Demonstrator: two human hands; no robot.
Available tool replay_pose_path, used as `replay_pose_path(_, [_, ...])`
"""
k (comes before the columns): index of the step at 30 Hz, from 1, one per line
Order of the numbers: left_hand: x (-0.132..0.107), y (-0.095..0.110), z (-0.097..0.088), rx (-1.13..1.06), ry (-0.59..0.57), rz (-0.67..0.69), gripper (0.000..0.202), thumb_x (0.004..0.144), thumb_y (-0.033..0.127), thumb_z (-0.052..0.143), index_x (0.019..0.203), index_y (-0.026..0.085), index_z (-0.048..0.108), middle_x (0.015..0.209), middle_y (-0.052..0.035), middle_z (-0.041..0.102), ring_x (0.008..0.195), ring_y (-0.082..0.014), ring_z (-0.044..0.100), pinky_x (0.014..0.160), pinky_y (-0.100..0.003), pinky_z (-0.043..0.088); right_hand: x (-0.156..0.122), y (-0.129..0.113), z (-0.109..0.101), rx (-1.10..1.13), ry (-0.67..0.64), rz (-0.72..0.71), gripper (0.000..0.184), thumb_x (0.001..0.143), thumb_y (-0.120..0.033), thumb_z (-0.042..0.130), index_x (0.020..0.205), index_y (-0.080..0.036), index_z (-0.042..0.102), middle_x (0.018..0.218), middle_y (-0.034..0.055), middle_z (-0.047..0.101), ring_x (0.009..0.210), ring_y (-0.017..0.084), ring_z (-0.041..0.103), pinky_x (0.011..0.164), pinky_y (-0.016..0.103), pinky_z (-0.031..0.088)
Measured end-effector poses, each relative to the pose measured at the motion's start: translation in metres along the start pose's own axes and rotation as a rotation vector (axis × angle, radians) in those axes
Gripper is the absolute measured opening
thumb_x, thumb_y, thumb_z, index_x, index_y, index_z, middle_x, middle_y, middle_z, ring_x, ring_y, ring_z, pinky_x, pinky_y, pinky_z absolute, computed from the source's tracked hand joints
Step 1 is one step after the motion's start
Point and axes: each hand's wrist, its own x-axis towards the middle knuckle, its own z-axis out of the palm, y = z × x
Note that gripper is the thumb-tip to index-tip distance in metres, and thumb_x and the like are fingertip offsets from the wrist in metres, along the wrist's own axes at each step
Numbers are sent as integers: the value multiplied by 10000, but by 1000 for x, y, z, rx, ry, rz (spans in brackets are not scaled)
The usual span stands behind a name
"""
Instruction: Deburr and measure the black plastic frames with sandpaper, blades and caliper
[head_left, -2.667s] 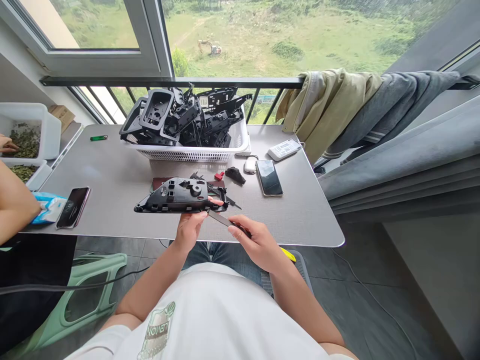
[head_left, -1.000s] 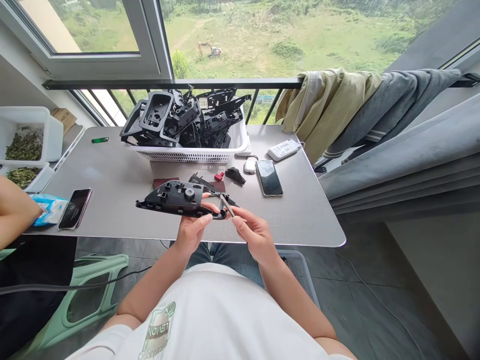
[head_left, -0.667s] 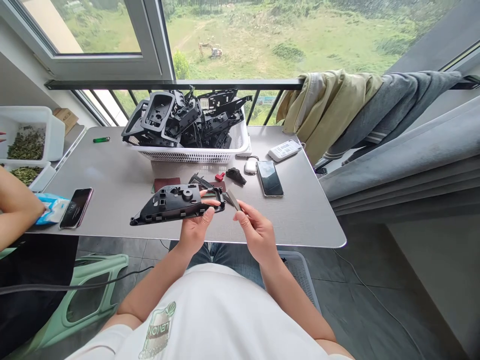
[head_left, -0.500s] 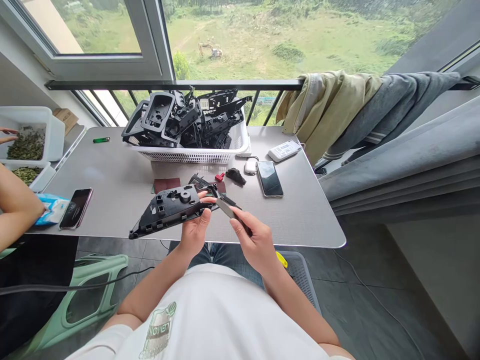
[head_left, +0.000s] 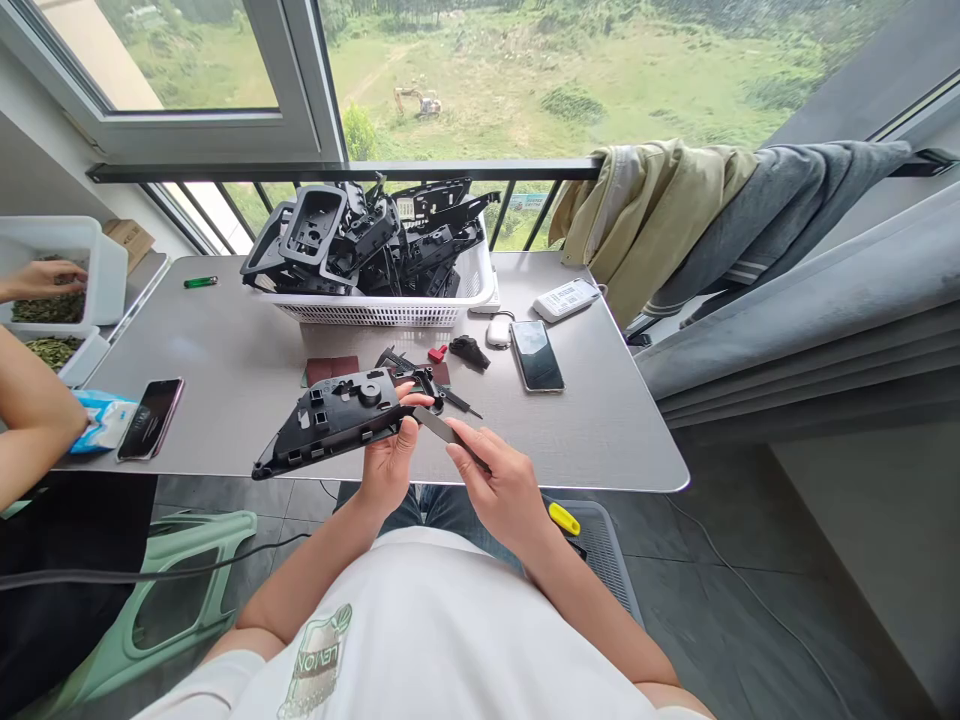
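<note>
My left hand (head_left: 388, 466) grips a black plastic trim part (head_left: 341, 418) above the table's front edge, fingers passing through its frame-like right end and thumb in front. Clips, slots and a round boss show on the part's upper face. In my right hand (head_left: 501, 482) is a flat file (head_left: 442, 427), a grey strip whose tip meets the part's edge close to my left thumb. Behind the part, a black caliper (head_left: 461, 403) lies partly over dark red sandpaper sheets (head_left: 334, 368). A small red piece (head_left: 437, 354) and a small black piece (head_left: 469, 350) are nearby.
At the back stands a white basket (head_left: 375, 311) heaped with black plastic parts. On the right are a phone (head_left: 538, 356), a white case and a white device; on the left, another phone (head_left: 150, 420). Another person's hand (head_left: 52, 279) reaches into a white tub of leaves.
The file has moved left and slightly down, from the frame-like end to the edge near my left thumb. The other person's hand has moved farther into the tub.
</note>
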Motion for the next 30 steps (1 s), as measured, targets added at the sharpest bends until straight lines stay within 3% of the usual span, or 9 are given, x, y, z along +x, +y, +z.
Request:
replay_pose_path(4, [1,6,5,-78,-3,56,347,807,476,697,1076,266,637,991,-33,678,993,-186,630,887,-321,533,2,4,-4,89,40,74,338,937,-339,507,1187,-206,692,786,53,650,604,161,542,581,293,431])
replay_pose_path(9, [6,14,5,-160,23,-21,391,750,359,771,1095,246,626,820,6,678,811,-129,626,751,-244,545,5,14,-7,520,33,188,400,876,-464,598,1157,-193,682,703,19,634,569,130,501,514,263,388])
replay_pose_path(15, [6,19,1,-307,-163,-111,355,737,257,757,1075,253,652,800,9,679,772,-124,611,734,-252,527,8,11,-3,783,-48,186,434,847,-518,646,1139,-200,682,704,15,658,483,80,348,447,245,280])
replay_pose_path(22, [4,22,-4,-355,-327,-132,345,763,256,707,1101,253,637,841,-12,669,779,-161,595,766,-343,493,10,6,-4,897,-124,131,358,862,-483,659,1102,-224,715,756,20,673,481,67,335,446,241,268])
replay_pose_path(30, [4,17,-3,-169,-327,56,385,767,219,744,1108,278,576,784,23,594,755,-144,567,772,-324,445,6,5,-4,900,-133,122,314,857,-464,678,1065,-239,745,767,33,698,569,107,478,493,250,359])
